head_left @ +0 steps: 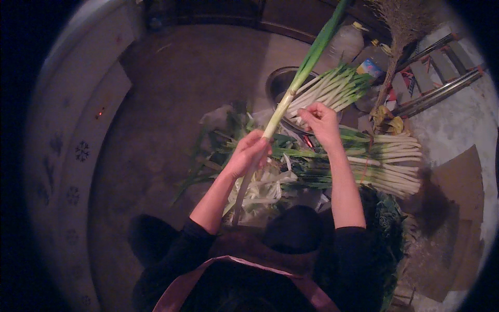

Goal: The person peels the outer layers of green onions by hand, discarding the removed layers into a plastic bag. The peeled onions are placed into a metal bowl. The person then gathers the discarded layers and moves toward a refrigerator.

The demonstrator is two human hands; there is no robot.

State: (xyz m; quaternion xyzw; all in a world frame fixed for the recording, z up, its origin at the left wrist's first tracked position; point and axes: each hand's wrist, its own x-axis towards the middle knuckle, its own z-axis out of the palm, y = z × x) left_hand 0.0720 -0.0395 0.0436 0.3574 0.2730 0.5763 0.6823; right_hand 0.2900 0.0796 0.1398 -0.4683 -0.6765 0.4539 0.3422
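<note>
Head view. Surface: dull brown floor [161, 83], dimly lit; pale cabinet-like unit with dark snowflake marks [75, 122] at left. Left hand [250, 152]: closed around one long green-and-white onion stalk [281, 110], slanting upward across a round dark metal basin [267, 86]. Right hand [323, 122]: thumb and fingertips together, just beside the stalk. Leafy tip: cut off by upper edge. Narrow grey strip [241, 200] below left hand: hard to identify.

long green onion [283, 106] | pale shank, green leaves | slanted | gripped in left fingers [252, 142], beside right fingers [314, 110]
</note>
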